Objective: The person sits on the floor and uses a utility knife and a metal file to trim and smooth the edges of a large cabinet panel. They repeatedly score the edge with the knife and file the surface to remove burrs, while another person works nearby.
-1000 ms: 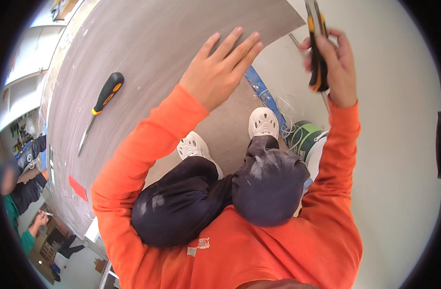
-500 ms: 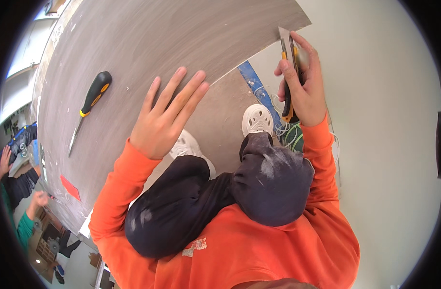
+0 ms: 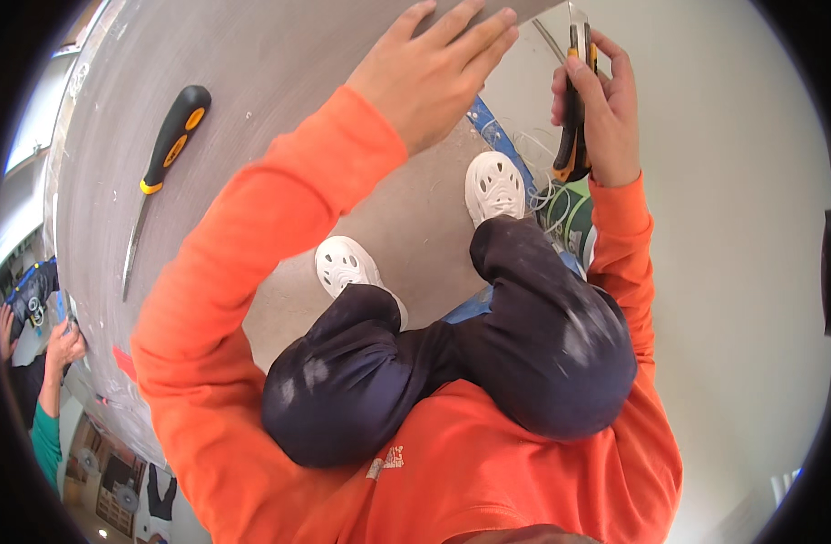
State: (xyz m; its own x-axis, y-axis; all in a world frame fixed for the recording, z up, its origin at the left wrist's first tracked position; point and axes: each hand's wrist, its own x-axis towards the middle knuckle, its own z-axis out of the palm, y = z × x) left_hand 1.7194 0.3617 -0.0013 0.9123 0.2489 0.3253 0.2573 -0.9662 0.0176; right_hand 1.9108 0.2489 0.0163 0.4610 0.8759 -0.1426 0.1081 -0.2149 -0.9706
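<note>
My right hand (image 3: 606, 113) grips a black and orange utility knife (image 3: 574, 118), its blade pointing away from me, beside the pale wall. My left hand (image 3: 438, 77) lies with fingers stretched out over the grey-brown board (image 3: 279, 82), near the board's far right edge. Farther left on the same board rests a screwdriver (image 3: 171, 150) with a black and yellow handle and a metal shaft, out of reach of either hand's fingers. A red flat piece (image 3: 125, 363) shows partly beside my left sleeve.
Below the board's edge are my white shoes (image 3: 495, 186), a blue strip (image 3: 502, 140), tangled white cord (image 3: 542, 186) and a green round object (image 3: 574, 218). The pale wall (image 3: 733, 227) rises at right. Another person's hand (image 3: 63, 344) is at the board's far left edge.
Both hands have moved farther away, the left also rightward along the board. The knife has gone up with my right hand. My view has shifted, and the other person's hand has moved up.
</note>
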